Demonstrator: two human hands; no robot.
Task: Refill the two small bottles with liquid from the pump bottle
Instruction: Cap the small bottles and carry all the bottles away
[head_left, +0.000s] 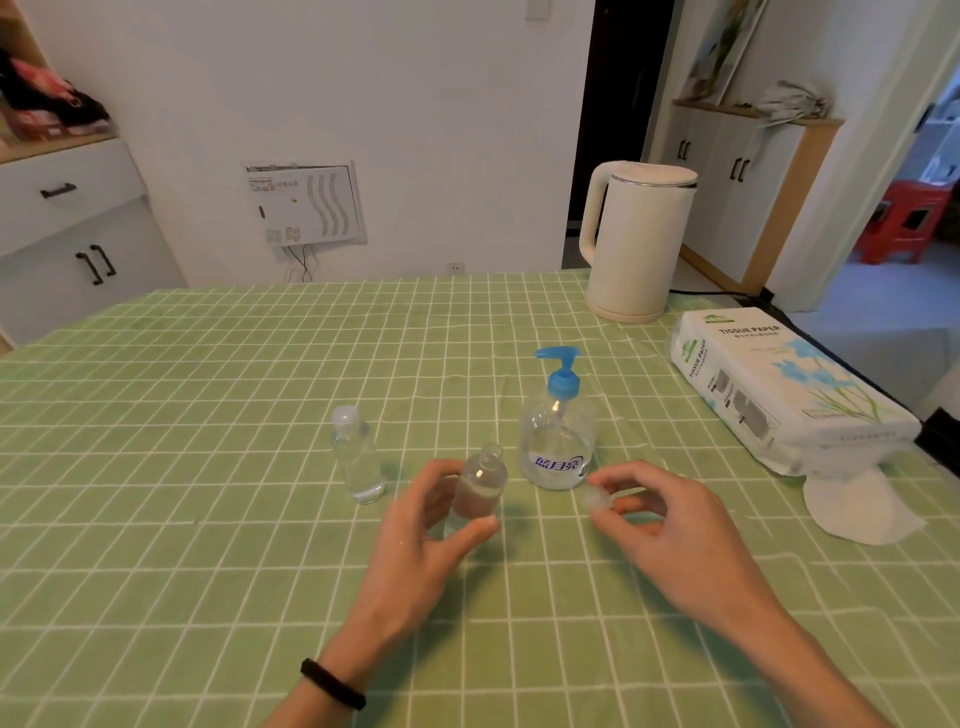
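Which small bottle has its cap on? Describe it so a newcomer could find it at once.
On the green checked table, find the pump bottle with the blue top. The capped bottle stands alone farthest left of it, untouched; the left hand holds the open bottle.

The pump bottle stands upright just right of the frame's centre. It is clear and round-bodied, with a blue pump head whose spout points left and blue lettering low on its front. To its left, well apart, the capped bottle stands upright. It is small, clear and slim, with a translucent cap on top, and its fill level cannot be told. Between them and nearer the viewer is the open bottle, small and clear with a bare threaded neck and liquid partway up. It leans slightly in the left hand, between thumb and fingers. Its translucent cap is pinched in the right hand, just below the pump bottle's base.
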